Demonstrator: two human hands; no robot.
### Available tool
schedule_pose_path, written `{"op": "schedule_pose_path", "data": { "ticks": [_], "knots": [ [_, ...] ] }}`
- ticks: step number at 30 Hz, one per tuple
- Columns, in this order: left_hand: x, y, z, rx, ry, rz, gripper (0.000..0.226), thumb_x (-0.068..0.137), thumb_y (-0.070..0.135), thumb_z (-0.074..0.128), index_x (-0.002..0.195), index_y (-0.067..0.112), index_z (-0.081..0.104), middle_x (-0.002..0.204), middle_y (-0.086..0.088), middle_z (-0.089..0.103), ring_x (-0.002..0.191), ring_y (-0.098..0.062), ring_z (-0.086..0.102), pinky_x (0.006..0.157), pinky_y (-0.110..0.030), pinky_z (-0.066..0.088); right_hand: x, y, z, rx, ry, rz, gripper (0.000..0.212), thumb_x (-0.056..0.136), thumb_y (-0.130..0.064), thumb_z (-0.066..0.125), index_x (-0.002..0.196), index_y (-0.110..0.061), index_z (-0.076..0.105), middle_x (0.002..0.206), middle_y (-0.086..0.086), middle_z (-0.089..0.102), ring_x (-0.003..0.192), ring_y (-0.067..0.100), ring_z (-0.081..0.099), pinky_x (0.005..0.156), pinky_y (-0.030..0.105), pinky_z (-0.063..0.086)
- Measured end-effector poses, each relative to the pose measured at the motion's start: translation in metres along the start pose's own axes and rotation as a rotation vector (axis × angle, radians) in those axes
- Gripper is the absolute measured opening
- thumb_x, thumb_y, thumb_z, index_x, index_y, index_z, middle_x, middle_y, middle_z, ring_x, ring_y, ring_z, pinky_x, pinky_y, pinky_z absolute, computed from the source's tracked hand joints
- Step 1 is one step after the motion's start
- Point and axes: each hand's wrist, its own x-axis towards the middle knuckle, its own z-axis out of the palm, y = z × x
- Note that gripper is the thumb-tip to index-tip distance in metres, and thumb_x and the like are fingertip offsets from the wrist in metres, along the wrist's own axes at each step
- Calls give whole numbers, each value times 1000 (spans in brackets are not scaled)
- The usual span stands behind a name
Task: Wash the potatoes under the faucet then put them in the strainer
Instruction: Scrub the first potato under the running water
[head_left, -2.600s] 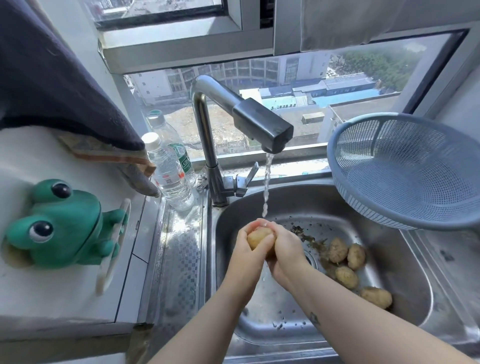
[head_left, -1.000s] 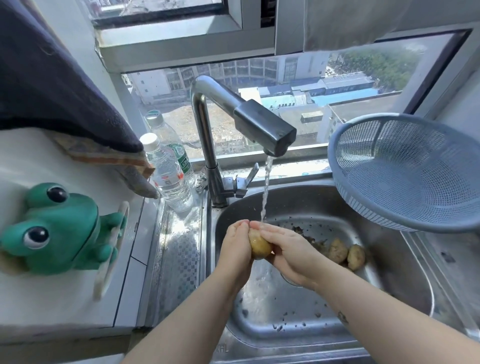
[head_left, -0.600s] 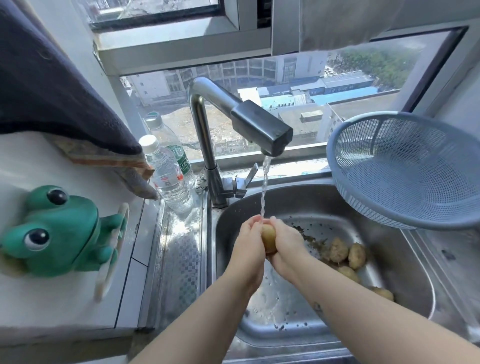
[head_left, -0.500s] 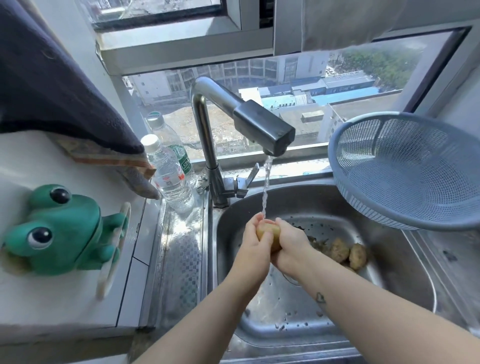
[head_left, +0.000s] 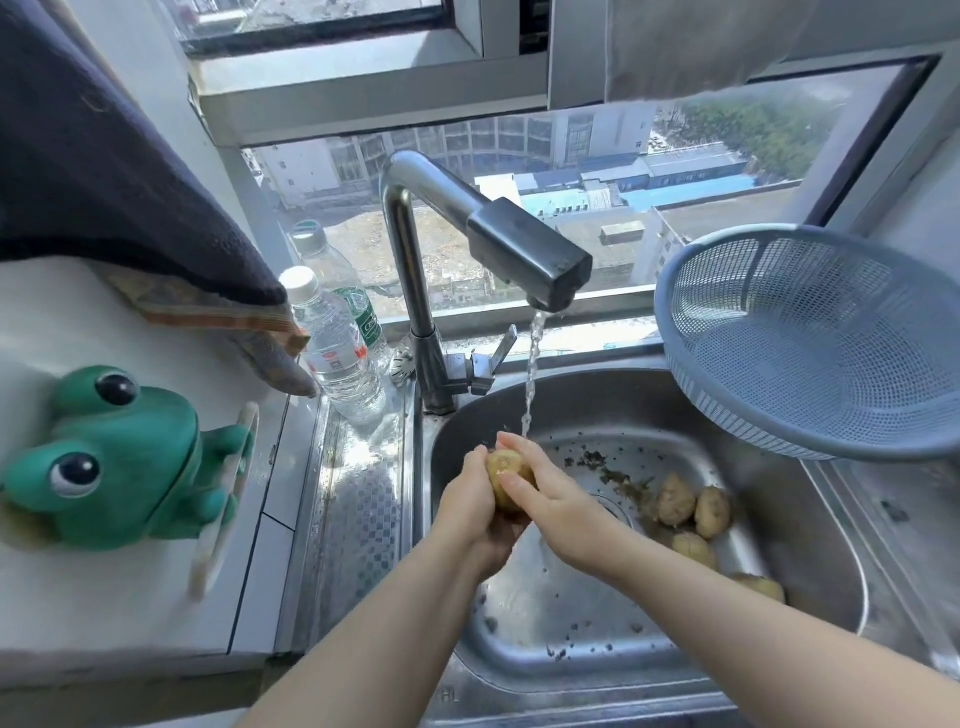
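A wet yellow potato (head_left: 505, 470) sits between both hands, just under the water stream from the faucet (head_left: 524, 254). My left hand (head_left: 470, 512) cups it from the left and below. My right hand (head_left: 550, 493) grips it from the right, fingers over its top. Several dirty potatoes (head_left: 693, 512) lie on the sink floor at the right of the steel sink (head_left: 810, 561). The blue mesh strainer (head_left: 815, 338) rests tilted on the sink's right rim and holds nothing.
Two plastic water bottles (head_left: 335, 353) stand left of the faucet base. A green frog-shaped holder (head_left: 111, 462) sits on the white counter at the left. A dark towel (head_left: 93, 156) hangs above it. Dirt specks lie on the sink floor.
Both hands keep rubbing and turning the potato under the stream; it has rolled between the palms and the right hand's fingers now lie across its top.
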Motion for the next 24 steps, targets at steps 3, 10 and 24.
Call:
{"op": "schedule_pose_path", "data": {
  "ticks": [3,10,24],
  "knots": [
    [-3,-1,3,46,-31,-2,38,102,37,37,100,7,59,91,-16,67,81,-24,66,64,-34,54,4,4,-1,60,94,-2,34,99,-23,45,132,-24,48,125,-2,58,117,12,53,104,32,42],
    [-10,0,8,118,-34,120,34,103,33,38,100,7,59,92,-15,65,84,-21,64,67,-32,52,14,1,5,318,217,57,16,96,-26,50,104,-23,64,104,5,69,102,20,64,91,34,51],
    [-10,-9,0,382,-291,173,38,91,11,57,128,7,47,116,-18,63,104,-23,64,87,-34,55,15,-6,-7,536,393,281,42,102,-28,38,83,-9,70,86,15,70,85,29,67,80,41,56]
  ]
}}
